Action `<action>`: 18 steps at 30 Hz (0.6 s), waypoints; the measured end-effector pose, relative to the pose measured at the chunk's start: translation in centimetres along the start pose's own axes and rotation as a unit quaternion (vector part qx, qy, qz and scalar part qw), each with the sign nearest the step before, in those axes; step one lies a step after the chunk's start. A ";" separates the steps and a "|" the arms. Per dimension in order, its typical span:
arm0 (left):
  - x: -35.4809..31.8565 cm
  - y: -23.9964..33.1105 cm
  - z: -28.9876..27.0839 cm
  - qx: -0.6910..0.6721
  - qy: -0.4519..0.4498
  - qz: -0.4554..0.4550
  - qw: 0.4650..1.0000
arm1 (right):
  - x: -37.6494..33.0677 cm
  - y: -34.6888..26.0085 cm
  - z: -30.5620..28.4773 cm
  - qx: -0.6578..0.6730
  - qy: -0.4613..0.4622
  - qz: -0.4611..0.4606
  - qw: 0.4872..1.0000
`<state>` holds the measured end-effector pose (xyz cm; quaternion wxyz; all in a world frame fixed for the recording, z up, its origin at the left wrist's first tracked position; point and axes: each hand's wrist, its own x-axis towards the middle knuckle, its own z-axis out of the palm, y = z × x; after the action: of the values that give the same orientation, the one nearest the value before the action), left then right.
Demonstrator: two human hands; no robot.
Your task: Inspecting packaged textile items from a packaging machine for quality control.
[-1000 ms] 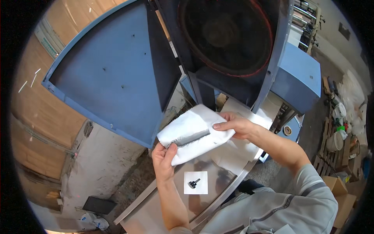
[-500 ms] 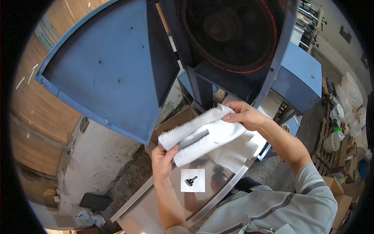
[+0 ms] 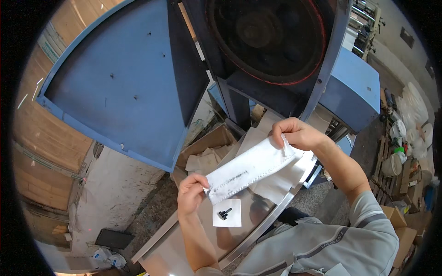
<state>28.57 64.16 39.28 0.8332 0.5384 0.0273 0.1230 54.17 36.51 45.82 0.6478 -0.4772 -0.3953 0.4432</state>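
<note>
A white cloth (image 3: 251,168) with zigzag-cut edges and dark smudges is stretched between my hands as a narrow folded strip, tilted up to the right. The left end is pinched in my left hand (image 3: 189,194), thumb and fingers closed on it. My right hand (image 3: 298,134) grips the upper right end in the same way. Under the cloth is a shiny metal table top (image 3: 251,216). A small white square sheet (image 3: 235,220) lies there, with a black knob with a threaded stem (image 3: 224,214) on it. More white cloth or paper (image 3: 276,187) lies below my right hand.
Beyond my hands stands a blue machine with an opened blue cover (image 3: 108,87) on the left and a large dark wheel (image 3: 264,39). Behind the table, a cardboard box (image 3: 216,138) holds pale sheets. Wooden pallets (image 3: 381,168) and buckets (image 3: 392,166) line the right.
The cloth went from partly unfolded, with a grey strip showing inside, to a flatter, narrower band with smudges on its face. My right hand shifted slightly right.
</note>
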 end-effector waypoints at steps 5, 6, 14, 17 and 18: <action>1.5 1.2 2.1 0.016 -0.022 -0.103 0.994 | -0.3 -2.6 0.3 -0.220 -0.083 0.016 0.972; 2.5 1.2 2.7 0.083 -0.015 -0.116 0.990 | -0.2 -3.1 0.7 -0.219 -0.083 0.018 0.972; 7.6 -1.2 9.9 0.275 -0.222 -0.096 0.930 | 1.4 -5.4 2.7 -0.332 -0.233 0.014 0.914; 7.2 -2.5 10.1 0.179 -0.180 -0.142 0.957 | 0.7 -6.1 2.1 -0.274 -0.019 0.000 0.961; 6.9 -3.0 10.2 0.141 -0.134 -0.099 0.976 | 0.3 -5.6 1.2 -0.195 0.070 0.019 0.978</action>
<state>37.55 55.55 41.45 0.7528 0.6569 -0.0140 -0.0386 54.28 36.28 51.53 0.5603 -0.6312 -0.4187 0.3352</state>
